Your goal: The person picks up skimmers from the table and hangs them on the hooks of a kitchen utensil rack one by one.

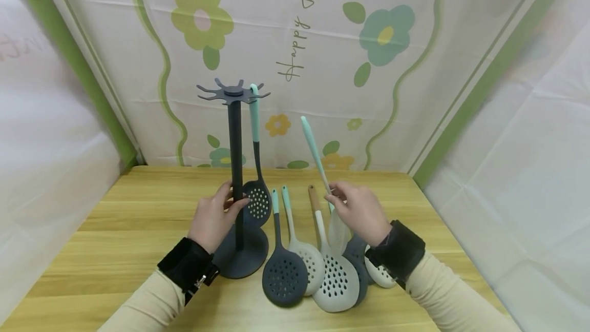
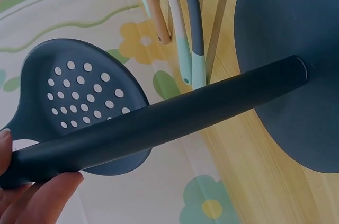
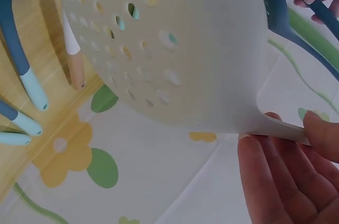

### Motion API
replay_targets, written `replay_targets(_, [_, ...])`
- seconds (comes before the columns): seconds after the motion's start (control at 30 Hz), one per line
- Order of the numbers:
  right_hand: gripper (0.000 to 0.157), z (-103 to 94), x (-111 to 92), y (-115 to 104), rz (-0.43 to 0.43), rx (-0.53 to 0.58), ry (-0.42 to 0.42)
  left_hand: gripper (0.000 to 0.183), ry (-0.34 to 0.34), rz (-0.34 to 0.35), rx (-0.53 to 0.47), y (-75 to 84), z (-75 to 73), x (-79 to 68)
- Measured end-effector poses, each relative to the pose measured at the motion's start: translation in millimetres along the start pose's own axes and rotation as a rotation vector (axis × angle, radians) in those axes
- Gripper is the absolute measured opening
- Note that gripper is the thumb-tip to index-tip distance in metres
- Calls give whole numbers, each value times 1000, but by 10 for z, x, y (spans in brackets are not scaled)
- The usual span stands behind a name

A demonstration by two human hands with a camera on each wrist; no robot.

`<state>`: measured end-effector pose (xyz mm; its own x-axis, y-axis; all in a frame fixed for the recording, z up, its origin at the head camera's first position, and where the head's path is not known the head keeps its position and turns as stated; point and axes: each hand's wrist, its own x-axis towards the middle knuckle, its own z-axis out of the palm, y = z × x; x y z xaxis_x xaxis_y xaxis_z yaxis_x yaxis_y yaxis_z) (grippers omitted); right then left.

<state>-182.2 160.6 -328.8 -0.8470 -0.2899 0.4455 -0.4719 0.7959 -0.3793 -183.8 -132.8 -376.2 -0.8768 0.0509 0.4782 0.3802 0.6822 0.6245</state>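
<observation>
On the left half of the wood-grain table (image 1: 106,234) stands a dark, round-based utensil rack (image 1: 235,147) with a straight post and a pronged top; the left hand (image 1: 214,219) wraps its thumb and fingers part-way round the lower post; a dark perforated skimmer with a mint handle (image 1: 264,193) hangs from a prong, its head beside the post. Right of the rack, the right hand (image 1: 361,214) pinches the neck of a white perforated skimmer with a mint handle (image 1: 313,145), thumb against fingers; it is raised head-down, its handle leaning left. Below it on the table lie a dark mint-handled skimmer (image 1: 285,275), a white mint-handled one (image 1: 312,261) and a white skimmer with a wood-coloured handle (image 1: 337,283); farther right, a dark head (image 1: 362,265) and a white head (image 1: 380,273) are partly hidden.
</observation>
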Motion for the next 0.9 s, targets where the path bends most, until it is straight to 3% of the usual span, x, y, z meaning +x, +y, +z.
replay_targets(0.9, [18,30,151,-228,-76,130,39,34,13,-1,-25,7,27,-30])
